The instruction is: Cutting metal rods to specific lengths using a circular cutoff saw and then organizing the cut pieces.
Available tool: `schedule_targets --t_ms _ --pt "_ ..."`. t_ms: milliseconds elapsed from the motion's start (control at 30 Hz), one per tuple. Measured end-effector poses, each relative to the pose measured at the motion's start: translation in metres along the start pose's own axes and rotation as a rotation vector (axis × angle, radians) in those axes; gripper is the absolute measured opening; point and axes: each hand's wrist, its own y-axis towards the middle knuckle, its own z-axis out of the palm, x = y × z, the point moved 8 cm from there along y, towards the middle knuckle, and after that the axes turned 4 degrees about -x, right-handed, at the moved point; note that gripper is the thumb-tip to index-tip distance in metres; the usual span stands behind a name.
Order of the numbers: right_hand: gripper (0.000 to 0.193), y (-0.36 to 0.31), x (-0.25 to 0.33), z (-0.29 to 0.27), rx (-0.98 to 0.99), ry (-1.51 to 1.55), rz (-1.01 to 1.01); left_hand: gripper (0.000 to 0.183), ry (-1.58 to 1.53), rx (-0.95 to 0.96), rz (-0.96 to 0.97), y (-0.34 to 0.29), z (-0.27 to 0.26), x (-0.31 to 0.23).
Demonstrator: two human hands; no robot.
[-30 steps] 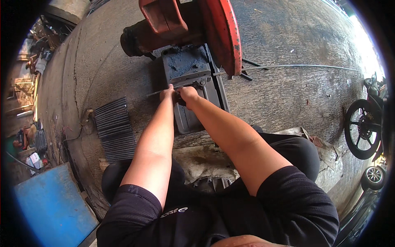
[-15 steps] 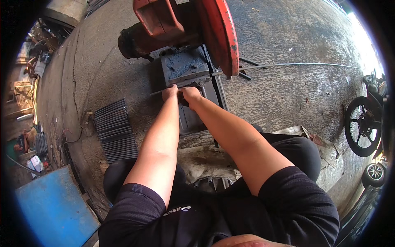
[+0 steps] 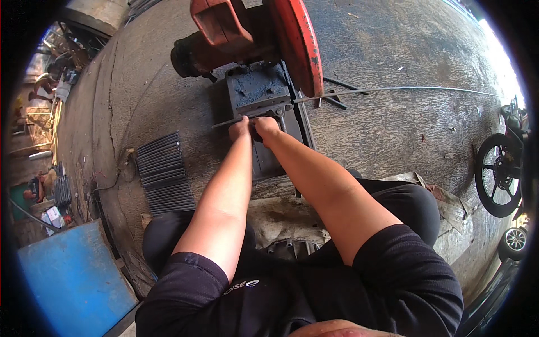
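Observation:
Both arms reach forward to the near side of a red chop saw, at the clamp on its dark metal base. My left hand is closed just below the short left end of a thin metal rod. Close beside it, my right hand is closed next to the clamp. What the fingers of either hand grip is hidden. The rod runs across the base, under the saw's red guard, and far out to the right. Dark blue-grey grit lies on the base.
A row of cut dark rods lies on the floor at left. A blue panel stands lower left. Two short dark bars lie right of the saw. A motorcycle wheel is at the far right, and a crumpled sheet lies beside my right knee.
The scene has shifted slightly to the right in view. More of the rod's left end shows beside my left hand. Both hands stay closed at the clamp.

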Motion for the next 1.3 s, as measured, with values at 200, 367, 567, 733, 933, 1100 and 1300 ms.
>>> schedule_targets --t_ms 200,367,567,733,933,1100,1300 --pt "0.043 -0.012 0.012 -0.026 -0.078 -0.062 -0.253 0.054 0.229 -0.024 0.226 -0.075 -0.013 -0.036" --pt "0.044 -0.012 0.019 -0.044 -0.064 -0.096 -0.366 0.044 0.051 -0.023 0.359 -0.130 -0.028 -0.058" --pt "0.032 -0.026 0.021 -0.104 -0.188 0.125 -0.343 0.036 -0.020 0.039 0.444 -0.177 -0.009 -0.083" --pt "0.041 -0.029 0.020 -0.171 -0.349 0.090 -0.334 0.039 0.033 0.056 0.498 -0.209 0.040 -0.104" --pt "0.045 0.017 0.018 -0.217 -0.487 -0.038 -0.193 0.039 0.102 0.181 0.425 -0.229 0.091 -0.113" --pt "0.044 0.057 0.006 -0.221 -0.409 0.154 0.016 0.044 0.121 0.252 0.224 -0.240 0.100 -0.106" --pt "0.043 0.084 0.007 -0.216 -0.374 0.278 0.085 0.036 -0.045 0.330 0.065 -0.228 0.114 -0.097"
